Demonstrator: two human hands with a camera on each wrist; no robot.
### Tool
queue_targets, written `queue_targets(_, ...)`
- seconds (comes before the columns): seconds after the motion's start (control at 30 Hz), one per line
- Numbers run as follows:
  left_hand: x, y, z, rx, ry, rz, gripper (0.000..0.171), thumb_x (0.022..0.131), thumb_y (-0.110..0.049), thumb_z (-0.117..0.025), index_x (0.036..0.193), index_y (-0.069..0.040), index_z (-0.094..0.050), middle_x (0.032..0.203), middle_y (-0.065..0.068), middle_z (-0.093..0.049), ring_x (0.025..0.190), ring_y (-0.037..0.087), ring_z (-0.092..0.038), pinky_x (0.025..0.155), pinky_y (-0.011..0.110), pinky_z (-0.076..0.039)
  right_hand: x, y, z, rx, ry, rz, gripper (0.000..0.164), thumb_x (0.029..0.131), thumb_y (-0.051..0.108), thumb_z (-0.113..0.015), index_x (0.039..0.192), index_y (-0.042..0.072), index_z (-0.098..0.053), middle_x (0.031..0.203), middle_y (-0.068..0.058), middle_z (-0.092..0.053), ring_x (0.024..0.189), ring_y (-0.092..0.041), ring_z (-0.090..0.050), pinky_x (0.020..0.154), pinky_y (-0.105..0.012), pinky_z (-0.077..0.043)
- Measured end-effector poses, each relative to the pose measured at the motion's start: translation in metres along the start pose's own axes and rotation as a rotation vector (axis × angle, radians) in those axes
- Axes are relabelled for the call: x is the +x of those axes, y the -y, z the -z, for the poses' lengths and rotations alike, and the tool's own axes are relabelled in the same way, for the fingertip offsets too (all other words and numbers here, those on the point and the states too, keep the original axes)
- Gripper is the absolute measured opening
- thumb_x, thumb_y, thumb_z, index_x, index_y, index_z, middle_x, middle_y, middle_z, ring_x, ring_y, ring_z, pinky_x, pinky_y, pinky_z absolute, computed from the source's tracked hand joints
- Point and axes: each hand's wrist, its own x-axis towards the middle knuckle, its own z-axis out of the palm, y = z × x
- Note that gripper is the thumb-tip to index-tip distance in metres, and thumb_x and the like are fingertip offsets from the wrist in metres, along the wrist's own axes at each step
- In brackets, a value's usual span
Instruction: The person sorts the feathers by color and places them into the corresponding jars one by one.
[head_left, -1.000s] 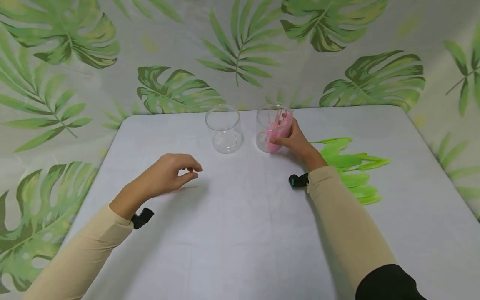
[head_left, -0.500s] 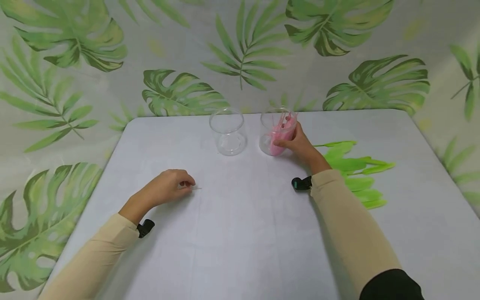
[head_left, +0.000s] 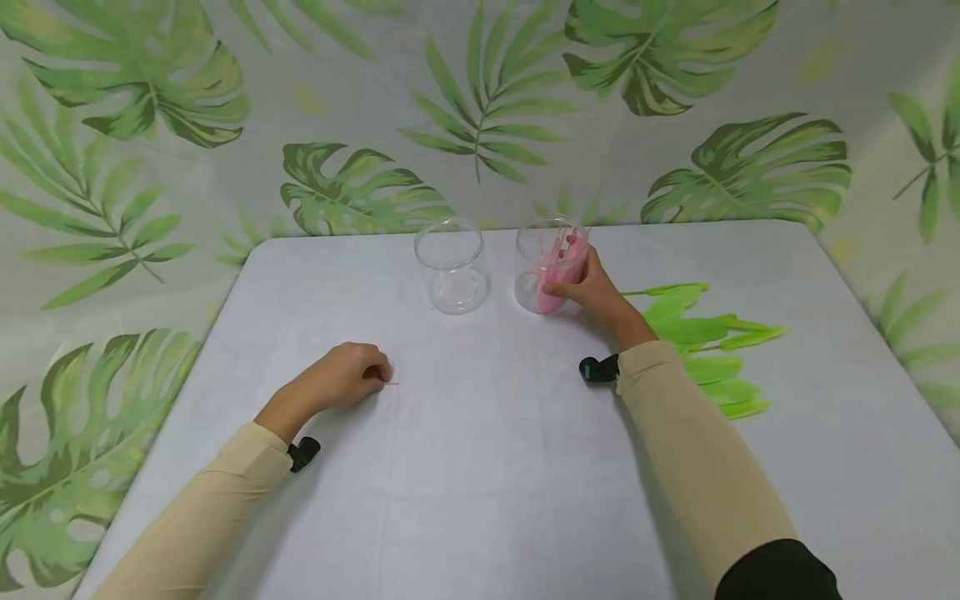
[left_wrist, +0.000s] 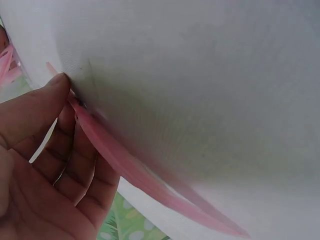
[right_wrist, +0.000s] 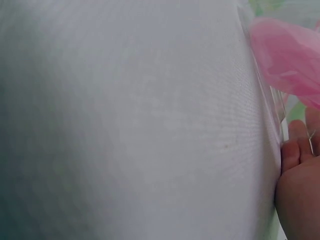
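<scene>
My left hand is low over the left-middle of the table. Its thumb and fingers pinch the quill end of a pink feather, whose length runs back under the palm close to the cloth in the left wrist view. In the head view the hand hides all but the thin tip. My right hand grips the right side of a clear round jar, thumb in front. Several pink feathers lean inside that jar, quills upward. The right wrist view catches only part of the hand and the pink feathers.
A second clear jar stands left of the held one, near the table's back edge. Several bright green feathers lie right of my right hand, partly behind the forearm. White cloth covers the table; a leaf-print backdrop rises behind.
My left hand has come down toward the table, and its parted thumb and fingers have closed on the pink feather's quill. My right hand stays on the jar.
</scene>
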Motion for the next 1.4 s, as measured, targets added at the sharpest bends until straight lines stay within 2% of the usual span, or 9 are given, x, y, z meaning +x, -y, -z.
queue_targets(0.17,0.002,-0.001,0.001,-0.033,0.024,0.022,0.006,0.089,-0.004,-0.067,0.088,-0.009,-0.069,0.084,-0.001,-0.067,0.079,0.012,-0.057,0.074,0.029,-0.048,-0.001,0.002,0.002,-0.017,-0.018,-0.014,0.097,0.089,0.020,-0.073,0.158,0.021,-0.005,0.165,-0.008,-0.019,0.154,-0.024,-0.019,0.127,-0.045,-0.016)
queue_targets(0.33,0.001,-0.003,0.002,-0.034,0.037,0.035,0.008,0.090,-0.004,-0.066,0.090,-0.011,-0.069,0.085,-0.001,-0.067,0.079,0.012,-0.056,0.074,0.029,-0.048,-0.001,0.001,0.002,-0.017,0.001,-0.013,0.098,0.088,0.021,-0.074,0.158,0.020,-0.004,0.165,-0.009,-0.019,0.153,-0.025,-0.020,0.127,-0.045,-0.017)
queue_targets(0.47,0.001,-0.004,0.006,-0.027,0.035,0.019,0.015,0.094,-0.005,-0.061,0.104,-0.010,-0.071,0.092,0.002,-0.067,0.083,0.014,-0.056,0.079,0.033,-0.048,-0.001,0.001,0.001,-0.014,0.001,-0.011,0.098,0.088,0.019,-0.074,0.157,0.019,-0.005,0.165,-0.010,-0.020,0.153,-0.026,-0.021,0.126,-0.045,-0.018)
queue_targets(0.6,0.002,-0.003,0.015,-0.008,-0.021,-0.007,0.025,0.096,-0.001,-0.056,0.114,-0.008,-0.070,0.091,0.003,-0.064,0.083,0.015,-0.053,0.080,0.034,-0.046,0.001,0.002,0.001,0.021,-0.001,0.011,0.097,0.088,0.017,-0.074,0.157,0.019,-0.005,0.164,-0.010,-0.020,0.152,-0.025,-0.021,0.126,-0.044,-0.018)
queue_targets(0.7,0.004,-0.003,0.022,-0.020,-0.077,-0.033,0.025,0.094,0.002,-0.055,0.112,-0.005,-0.071,0.088,0.004,-0.063,0.081,0.016,-0.053,0.077,0.034,-0.045,0.001,0.001,0.001,0.020,0.004,0.020,0.098,0.088,0.017,-0.073,0.158,0.018,-0.004,0.164,-0.011,-0.019,0.153,-0.026,-0.020,0.127,-0.045,-0.017)
queue_targets(0.8,0.007,-0.003,0.027,-0.039,-0.118,-0.050,0.020,0.095,0.001,-0.057,0.108,-0.003,-0.071,0.093,0.008,-0.068,0.085,0.019,-0.059,0.078,0.036,-0.049,0.000,0.001,0.000,0.009,0.003,0.017,0.097,0.088,0.017,-0.072,0.158,0.018,-0.004,0.165,-0.011,-0.019,0.153,-0.026,-0.019,0.127,-0.045,-0.016)
queue_targets(0.93,0.008,-0.002,0.029,-0.060,-0.142,-0.036,0.014,0.096,-0.002,-0.059,0.106,-0.003,-0.069,0.101,0.011,-0.071,0.091,0.023,-0.064,0.079,0.038,-0.051,0.000,-0.001,-0.001,0.014,0.007,0.013,0.096,0.089,0.017,-0.072,0.157,0.018,-0.005,0.164,-0.010,-0.020,0.153,-0.026,-0.020,0.127,-0.045,-0.017)
queue_targets(1.13,0.009,-0.005,0.030,-0.105,-0.172,-0.030,0.014,0.097,-0.004,-0.059,0.107,-0.002,-0.068,0.101,0.012,-0.072,0.088,0.022,-0.065,0.077,0.037,-0.052,-0.001,-0.001,-0.002,-0.019,-0.001,-0.016,0.097,0.089,0.020,-0.073,0.158,0.020,-0.004,0.165,-0.009,-0.019,0.154,-0.025,-0.019,0.127,-0.046,-0.017)
queue_targets(1.4,0.014,-0.012,0.031,-0.199,-0.323,-0.031,0.019,0.097,-0.005,-0.060,0.115,-0.001,-0.067,0.106,0.015,-0.072,0.087,0.023,-0.068,0.076,0.036,-0.056,0.000,0.000,-0.001,-0.024,-0.009,-0.037,0.098,0.090,0.020,-0.073,0.158,0.021,-0.003,0.165,-0.009,-0.018,0.154,-0.025,-0.019,0.126,-0.046,-0.017)
